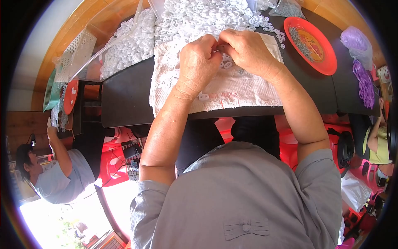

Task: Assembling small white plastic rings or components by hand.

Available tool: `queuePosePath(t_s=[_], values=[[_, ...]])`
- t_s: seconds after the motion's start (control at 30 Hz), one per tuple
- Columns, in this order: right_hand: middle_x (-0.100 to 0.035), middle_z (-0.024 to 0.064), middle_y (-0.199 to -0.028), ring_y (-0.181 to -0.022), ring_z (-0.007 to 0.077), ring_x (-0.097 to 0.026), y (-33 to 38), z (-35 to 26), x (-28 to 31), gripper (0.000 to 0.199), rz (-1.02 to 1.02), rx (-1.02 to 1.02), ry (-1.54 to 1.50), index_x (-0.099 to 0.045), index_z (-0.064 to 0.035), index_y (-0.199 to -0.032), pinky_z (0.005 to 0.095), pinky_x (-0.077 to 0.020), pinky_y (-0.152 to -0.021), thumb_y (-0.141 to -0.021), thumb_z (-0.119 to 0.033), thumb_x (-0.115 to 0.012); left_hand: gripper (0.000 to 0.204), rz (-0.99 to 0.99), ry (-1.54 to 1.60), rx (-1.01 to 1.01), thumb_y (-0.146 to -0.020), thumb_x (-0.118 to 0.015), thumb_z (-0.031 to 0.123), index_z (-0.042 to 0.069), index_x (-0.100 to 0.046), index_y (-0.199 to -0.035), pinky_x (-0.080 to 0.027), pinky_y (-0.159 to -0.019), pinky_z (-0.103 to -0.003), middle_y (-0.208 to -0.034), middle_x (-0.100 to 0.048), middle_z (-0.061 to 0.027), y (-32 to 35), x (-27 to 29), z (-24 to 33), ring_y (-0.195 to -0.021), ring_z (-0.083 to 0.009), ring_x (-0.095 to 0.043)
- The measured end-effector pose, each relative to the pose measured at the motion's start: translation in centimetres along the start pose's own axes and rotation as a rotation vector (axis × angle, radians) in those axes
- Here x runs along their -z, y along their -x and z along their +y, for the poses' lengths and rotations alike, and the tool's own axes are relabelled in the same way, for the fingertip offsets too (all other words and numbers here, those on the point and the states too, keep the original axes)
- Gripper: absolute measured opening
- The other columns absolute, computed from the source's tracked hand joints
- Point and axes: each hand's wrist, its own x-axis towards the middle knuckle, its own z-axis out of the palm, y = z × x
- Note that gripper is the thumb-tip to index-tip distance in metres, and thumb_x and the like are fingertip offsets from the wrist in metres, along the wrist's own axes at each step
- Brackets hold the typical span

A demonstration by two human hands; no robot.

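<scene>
My left hand (198, 62) and my right hand (247, 52) meet over a pale cloth (253, 93), fingertips pinched close together. Whatever small piece sits between them is mostly hidden by the fingers. Just beyond and beneath them spreads a large heap of small white plastic pieces (195, 18) with holes. A few of these lie loose on the cloth, one white piece (203, 97) beside my left wrist. To the right, a red oval plate (330, 62) carries thin grey metal-looking bits (299, 43).
A clear bin of white pieces (132, 50) stands left on the dark table (124, 97). Purple bundled items (363, 85) and a purple bag (355, 39) lie far right. A clear bag (288, 9) sits at the back. One person (62, 178) works at left, another (377, 141) at right.
</scene>
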Motion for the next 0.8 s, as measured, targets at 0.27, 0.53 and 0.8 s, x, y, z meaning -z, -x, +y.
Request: queuePosePath(t_s=[0.27,0.53,0.8], values=[[-0.065,0.0129,-0.078,-0.073,0.0336,-0.064,-0.04,-0.11,0.05,0.007,-0.006,0.001,0.004,-0.058,-0.0023,-0.085,0.042,-0.0486,-0.062,-0.085,-0.008,-0.063,0.01,-0.002,0.004,-0.011,-0.07,-0.064,0.005,0.003,-0.06,-0.08,-0.052,-0.064,-0.043,-0.075,-0.066,-0.0139,-0.02,0.08,-0.03,-0.069,-0.0345,-0.065],[-0.065,0.0129,-0.077,-0.072,0.0335,-0.064,-0.04,-0.16,0.1,0.007,-0.006,0.001,0.003,-0.058,-0.0022,-0.085,0.0417,-0.0489,-0.062,-0.085,-0.007,-0.063,0.009,0.003,0.016,0.003,-0.07,-0.064,0.005,0.003,-0.061,-0.079,-0.052,-0.064,-0.042,-0.075,-0.067,-0.0137,-0.02,0.03,0.03,-0.068,-0.0345,-0.065],[-0.066,0.0107,-0.075,-0.074,0.0323,-0.066,-0.14,-0.05,0.04,0.005,0.003,-0.025,-0.015,-0.06,-0.0048,-0.081,0.0438,-0.0505,-0.064,-0.081,-0.01,-0.061,0.008,0.008,0.018,0.008,-0.071,-0.064,0.005,0.003,-0.062,-0.079,-0.053,-0.064,-0.042,-0.075,-0.067,-0.0141,0.02,-0.01,-0.03,-0.068,-0.0342,-0.065]])
